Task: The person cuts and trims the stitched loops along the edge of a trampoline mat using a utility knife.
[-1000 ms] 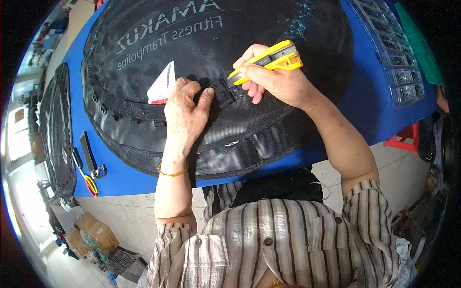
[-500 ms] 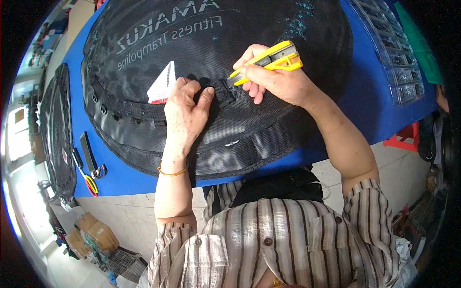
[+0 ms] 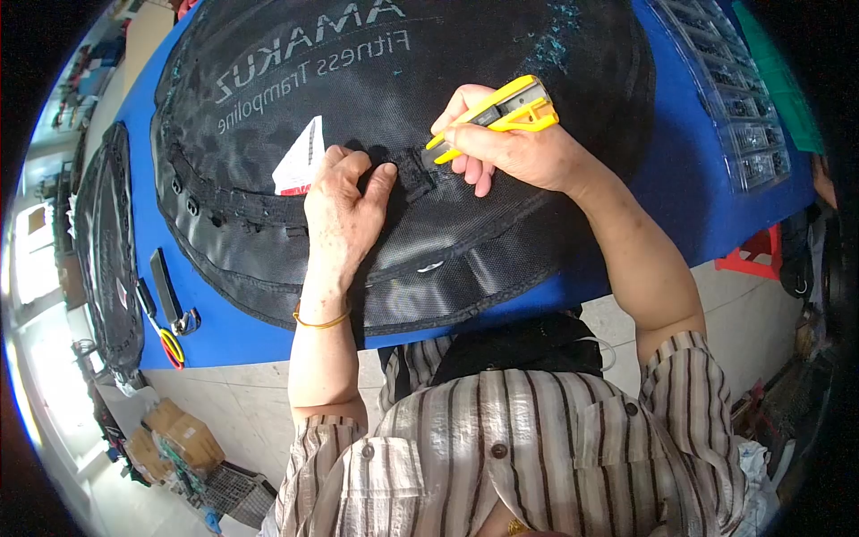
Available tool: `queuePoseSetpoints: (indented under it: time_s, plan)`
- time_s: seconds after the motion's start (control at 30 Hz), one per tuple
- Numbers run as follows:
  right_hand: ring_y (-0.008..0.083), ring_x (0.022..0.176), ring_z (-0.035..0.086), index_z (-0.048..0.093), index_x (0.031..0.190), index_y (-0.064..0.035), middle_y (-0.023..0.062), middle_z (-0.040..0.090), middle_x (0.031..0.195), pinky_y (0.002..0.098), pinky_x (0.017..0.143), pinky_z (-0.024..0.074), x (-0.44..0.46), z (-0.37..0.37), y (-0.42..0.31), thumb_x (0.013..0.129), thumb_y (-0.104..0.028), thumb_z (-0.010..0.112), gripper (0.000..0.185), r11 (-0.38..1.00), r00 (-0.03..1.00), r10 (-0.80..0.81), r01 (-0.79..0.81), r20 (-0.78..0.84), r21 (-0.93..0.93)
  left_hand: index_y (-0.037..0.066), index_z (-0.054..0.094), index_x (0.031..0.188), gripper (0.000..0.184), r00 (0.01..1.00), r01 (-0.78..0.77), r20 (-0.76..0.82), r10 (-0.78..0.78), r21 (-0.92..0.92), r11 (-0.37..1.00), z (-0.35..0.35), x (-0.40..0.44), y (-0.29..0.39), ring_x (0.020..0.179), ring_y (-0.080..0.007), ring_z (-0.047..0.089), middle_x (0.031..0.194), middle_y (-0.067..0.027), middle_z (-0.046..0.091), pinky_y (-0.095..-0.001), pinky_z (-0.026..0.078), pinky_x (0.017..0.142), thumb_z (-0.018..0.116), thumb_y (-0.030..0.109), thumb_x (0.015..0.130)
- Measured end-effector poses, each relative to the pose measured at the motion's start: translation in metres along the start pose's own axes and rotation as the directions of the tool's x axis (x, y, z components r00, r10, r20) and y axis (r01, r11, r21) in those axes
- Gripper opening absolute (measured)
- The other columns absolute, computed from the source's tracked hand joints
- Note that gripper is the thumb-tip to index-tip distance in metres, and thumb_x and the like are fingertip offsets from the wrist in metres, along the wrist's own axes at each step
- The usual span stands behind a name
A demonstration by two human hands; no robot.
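A round black trampoline mat (image 3: 483, 49) with printed lettering lies on the blue table. My right hand (image 3: 523, 154) is closed around a yellow utility knife (image 3: 514, 103). The knife's blade end points left and down, at the end of a black webbing strip (image 3: 413, 172) along the mat's near part. On that strip, my left hand (image 3: 344, 201) presses down with curled fingers, its thumb toward the blade; the fingertips are partly hidden. Beside those fingers, a white label with a red edge (image 3: 301, 163) sticks up from the mat.
Scissors with red and yellow handles (image 3: 170, 347) and a dark bar-shaped object (image 3: 163, 279) lie on the blue table (image 3: 210, 313) at left. Another folded black mat (image 3: 107, 242) lies beyond them. Clear compartment boxes (image 3: 752, 134) stand at right, near a red stool (image 3: 753, 253).
The knife and my right hand have shifted slightly left. My left hand stays almost where it was on the strip.
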State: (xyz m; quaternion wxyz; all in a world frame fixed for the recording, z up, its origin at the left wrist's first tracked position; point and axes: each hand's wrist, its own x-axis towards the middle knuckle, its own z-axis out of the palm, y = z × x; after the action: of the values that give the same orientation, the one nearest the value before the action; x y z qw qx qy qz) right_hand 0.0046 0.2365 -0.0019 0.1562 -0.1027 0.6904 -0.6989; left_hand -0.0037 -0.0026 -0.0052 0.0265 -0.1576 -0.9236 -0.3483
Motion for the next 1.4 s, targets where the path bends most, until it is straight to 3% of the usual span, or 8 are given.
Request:
queuePoseSetpoints:
  time_s: [0.5,0.77,1.0,1.07,1.1,1.17,1.27,1.4]
  plan:
    - [0.0079,0.062,0.066,0.059,0.107,-0.0036,0.0083,0.068,0.081,0.0210,0.053,0.0553,0.001,0.003,-0.005,0.102,-0.019,0.056,0.017,0.999,1.000,0.027,-0.027,0.007,-0.037,-0.001,0.063,0.084,0.021,0.999,0.013,0.044,-0.011,-0.035,0.999,-0.006,-0.002,0.001,0.078,-0.0307,0.062,0.086,-0.0122,0.059,-0.0371,0.050,0.071,0.075,0.016,0.084]
    - [0.0080,0.059,0.065,0.061,0.102,-0.0057,0.0075,0.066,0.076,0.0219,0.051,0.0539,-0.004,-0.001,-0.010,0.101,-0.021,0.056,0.016,0.988,0.997,0.064,-0.058,0.042,-0.146,-0.002,0.064,0.085,0.021,1.000,0.014,0.023,-0.013,-0.011,1.000,-0.005,-0.002,0.001,0.076,-0.0291,0.062,0.086,-0.0115,0.058,-0.0365,0.050,0.070,0.075,0.016,0.085]
    - [0.0080,0.059,0.065,0.062,0.105,-0.0062,0.0077,0.066,0.077,0.0209,0.051,0.0532,-0.001,-0.007,-0.005,0.101,-0.020,0.053,0.017,0.996,1.000,0.018,-0.016,0.012,-0.091,0.000,0.059,0.091,0.026,1.000,0.003,0.005,-0.003,0.015,1.000,-0.009,-0.004,0.003,0.078,-0.0287,0.061,0.089,-0.0128,0.057,-0.0367,0.049,0.070,0.078,0.015,0.081]
    - [0.0076,0.060,0.064,0.062,0.106,-0.0058,0.0073,0.066,0.078,0.0209,0.051,0.0531,-0.001,-0.008,-0.005,0.102,-0.019,0.052,0.017,0.997,1.000,0.025,-0.025,-0.002,-0.076,0.001,0.055,0.095,0.036,0.965,-0.251,-0.090,0.245,-0.066,0.966,-0.011,-0.004,0.002,0.086,-0.0284,0.059,0.097,-0.0133,0.055,-0.0371,0.048,0.073,0.082,0.014,0.076]
    - [0.0076,0.060,0.064,0.062,0.106,-0.0058,0.0073,0.066,0.078,0.0209,0.051,0.0531,0.000,-0.009,-0.004,0.102,-0.019,0.052,0.017,0.997,1.000,0.024,-0.024,-0.003,-0.077,0.001,0.054,0.099,0.044,0.964,-0.262,-0.065,0.256,-0.099,0.960,-0.013,-0.005,0.004,0.093,-0.0287,0.057,0.104,-0.0135,0.054,-0.0365,0.048,0.078,0.086,0.015,0.071]
    - [0.0076,0.060,0.064,0.061,0.107,-0.0052,0.0068,0.067,0.079,0.0211,0.051,0.0531,0.001,-0.010,-0.002,0.102,-0.018,0.052,0.017,0.998,1.000,0.011,-0.011,-0.003,-0.061,0.002,0.058,0.102,0.047,0.869,-0.495,-0.051,0.492,-0.061,0.867,-0.017,-0.001,0.008,0.099,-0.0303,0.058,0.107,-0.0148,0.055,-0.0372,0.050,0.082,0.088,0.018,0.069]
    - [0.0079,0.061,0.064,0.061,0.107,-0.0043,0.0069,0.067,0.080,0.0213,0.051,0.0530,0.002,-0.010,-0.002,0.102,-0.017,0.051,0.017,0.997,1.000,0.008,-0.010,-0.023,-0.071,0.005,0.065,0.101,0.044,0.909,-0.390,0.128,0.396,-0.068,0.918,-0.014,-0.008,0.015,0.098,-0.0314,0.062,0.113,-0.0153,0.055,-0.0378,0.053,0.083,0.088,0.022,0.067]
    - [0.0080,0.061,0.064,0.060,0.107,-0.0039,0.0069,0.067,0.081,0.0214,0.051,0.0531,0.002,-0.010,-0.004,0.102,-0.017,0.050,0.017,0.999,1.000,0.021,-0.021,-0.008,-0.036,0.005,0.066,0.097,0.035,0.893,-0.435,0.112,0.435,-0.030,0.900,-0.011,-0.004,0.007,0.091,-0.0310,0.063,0.108,-0.0134,0.058,-0.0380,0.053,0.077,0.085,0.017,0.071]
